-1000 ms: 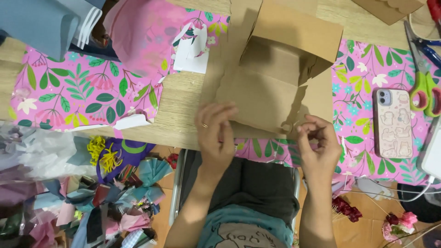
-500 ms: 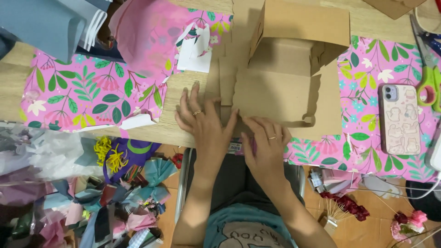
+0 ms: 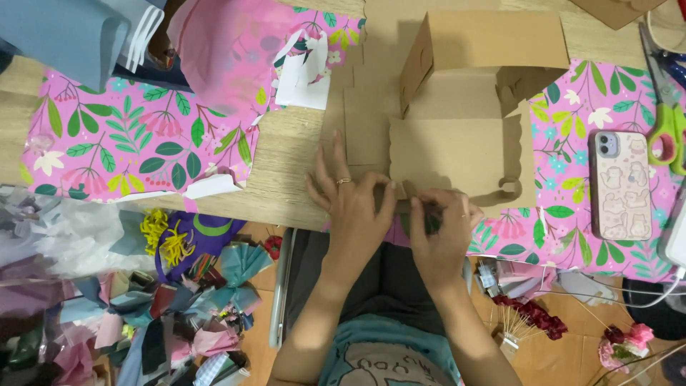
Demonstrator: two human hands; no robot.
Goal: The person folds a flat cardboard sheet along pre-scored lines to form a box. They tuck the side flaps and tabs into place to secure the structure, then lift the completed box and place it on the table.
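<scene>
Head view, looking straight down over the table edge.

Box [image 3: 457, 136]: brown cardboard, half folded, lying on the wooden table [image 3: 286, 179]. Back wall and left flap stand up; the scalloped front panel lies flat, pointing toward the person. Its near edge sits at the table edge, directly under both sets of fingertips.

Left hand [image 3: 354, 207]: palm down, fingers spread and flat, pressing on the box's lower left corner and the table beside it. A ring shows on one finger. Nothing is clasped; the hand is open and bearing down.

Right hand [image 3: 439, 232]: just beside the left, thumbs nearly touching. Fingers curled in at the near edge of the front panel. They seem to pinch the cardboard edge, but a dark patch under the fingers hides the contact, so I cannot tell for certain what is gripped.

Around the box: pink floral paper [image 3: 136, 136] spread to the left, and more of it under and right of the box. White paper scraps [image 3: 304, 75] lie near the left flap. A phone [image 3: 620, 184] lies face down on the right, well apart from the hands; green-handled scissors [image 3: 668, 118] lie beyond it. A heap of fabric and ribbon bits [image 3: 143, 300] sits below the table at the left.
</scene>
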